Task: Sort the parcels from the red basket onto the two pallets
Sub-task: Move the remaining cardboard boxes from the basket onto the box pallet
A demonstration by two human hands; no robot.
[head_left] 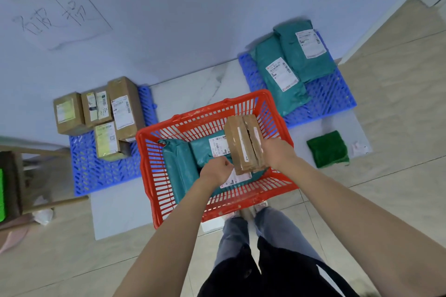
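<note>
Both hands are over the red basket point(212, 149): the right hand point(277, 152) grips a brown cardboard box point(243, 143), its fingers curled around the box's right side and near end, while the left hand point(217, 169) is curled with its fingertips pinched together just left of the box's near end; whether it touches the box or the white label beneath it cannot be told. The box is held above the basket's right half, its long axis running from near to far and leaning slightly left at the far end, with a taped seam along its length. Below it, teal mailer bags point(183, 164) lie in the basket, the left one lying lengthwise near to far and another crosswise with its shipping label up. On the floor to the left, a blue pallet point(96, 176) carries four brown cardboard boxes point(101, 113) grouped at its far end near the wall. To the right, a second blue pallet point(328, 96) carries two teal mailer bags point(289, 65) lying side by side, labels up, their long axes angled from far right to near left. A green pad point(328, 149) lies on the floor just right of the basket.
</note>
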